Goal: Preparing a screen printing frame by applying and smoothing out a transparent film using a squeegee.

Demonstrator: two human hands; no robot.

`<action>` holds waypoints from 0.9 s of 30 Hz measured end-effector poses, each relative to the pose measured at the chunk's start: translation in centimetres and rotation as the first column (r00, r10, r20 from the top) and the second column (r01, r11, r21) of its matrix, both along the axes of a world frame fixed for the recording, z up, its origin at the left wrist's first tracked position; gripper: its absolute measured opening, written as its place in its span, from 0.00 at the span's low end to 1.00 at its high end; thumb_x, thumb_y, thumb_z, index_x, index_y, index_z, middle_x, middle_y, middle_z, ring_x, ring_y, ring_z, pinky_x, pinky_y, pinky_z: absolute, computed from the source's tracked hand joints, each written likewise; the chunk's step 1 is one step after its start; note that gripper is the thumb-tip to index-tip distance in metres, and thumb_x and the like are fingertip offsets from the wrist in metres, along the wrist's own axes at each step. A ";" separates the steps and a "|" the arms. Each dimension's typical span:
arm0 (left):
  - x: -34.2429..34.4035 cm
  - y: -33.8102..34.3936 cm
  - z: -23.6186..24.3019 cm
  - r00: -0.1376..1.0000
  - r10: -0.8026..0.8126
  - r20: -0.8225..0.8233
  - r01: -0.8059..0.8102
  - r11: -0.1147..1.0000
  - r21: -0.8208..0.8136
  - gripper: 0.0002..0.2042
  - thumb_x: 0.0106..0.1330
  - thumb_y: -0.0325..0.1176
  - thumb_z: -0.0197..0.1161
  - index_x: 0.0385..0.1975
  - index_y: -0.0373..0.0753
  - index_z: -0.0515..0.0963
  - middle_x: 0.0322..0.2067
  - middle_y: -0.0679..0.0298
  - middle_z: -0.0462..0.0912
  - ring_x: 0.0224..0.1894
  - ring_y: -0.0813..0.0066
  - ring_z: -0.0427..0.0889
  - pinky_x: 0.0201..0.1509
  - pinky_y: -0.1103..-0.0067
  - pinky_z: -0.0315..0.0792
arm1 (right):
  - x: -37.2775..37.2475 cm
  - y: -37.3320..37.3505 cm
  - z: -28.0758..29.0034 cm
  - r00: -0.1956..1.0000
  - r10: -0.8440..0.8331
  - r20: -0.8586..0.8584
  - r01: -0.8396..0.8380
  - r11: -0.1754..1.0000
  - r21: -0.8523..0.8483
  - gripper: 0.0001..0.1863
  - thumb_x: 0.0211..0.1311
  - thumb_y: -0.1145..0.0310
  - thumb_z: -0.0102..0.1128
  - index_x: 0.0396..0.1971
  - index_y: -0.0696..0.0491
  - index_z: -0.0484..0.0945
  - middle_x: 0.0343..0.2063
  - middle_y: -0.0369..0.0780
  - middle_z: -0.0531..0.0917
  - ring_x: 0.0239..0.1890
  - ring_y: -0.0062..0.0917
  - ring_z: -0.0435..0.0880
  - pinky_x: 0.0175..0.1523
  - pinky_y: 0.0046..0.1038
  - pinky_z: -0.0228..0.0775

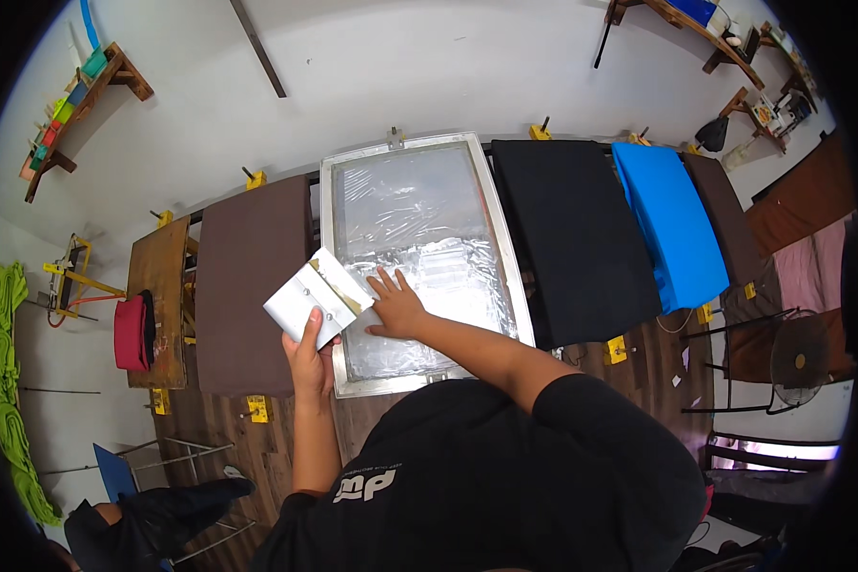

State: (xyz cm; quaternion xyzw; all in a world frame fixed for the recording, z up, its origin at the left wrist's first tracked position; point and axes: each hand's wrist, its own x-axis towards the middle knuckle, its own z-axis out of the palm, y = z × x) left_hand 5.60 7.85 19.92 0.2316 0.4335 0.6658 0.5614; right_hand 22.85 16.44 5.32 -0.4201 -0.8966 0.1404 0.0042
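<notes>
2 studs (pixel 329 316) mark the silver tool (pixel 307 307) gripped in my left hand (pixel 307 362), over the left edge of the frame (pixel 328 205). It looks stiff, light, perhaps slippery; its flat sides should suit a thumb-and-fingers hold. My right hand (pixel 398 310) lies open over the film (pixel 439 262).

Fan (pixel 799 360) at right; green cloth (pixel 3 367) (bunched) far left.
</notes>
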 end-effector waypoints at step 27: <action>0.1 -0.6 -1.5 0.977 0.016 -0.212 -0.022 0.999 -0.027 0.17 0.67 0.34 0.69 0.50 0.32 0.75 0.40 0.62 0.83 0.36 0.78 0.83 0.30 0.81 0.76 | 7.6 1.2 3.9 0.413 -0.701 -0.581 -0.173 0.566 -0.806 0.18 0.75 0.59 0.46 0.55 0.48 0.80 0.64 0.40 0.74 0.64 0.32 0.72 0.66 0.35 0.62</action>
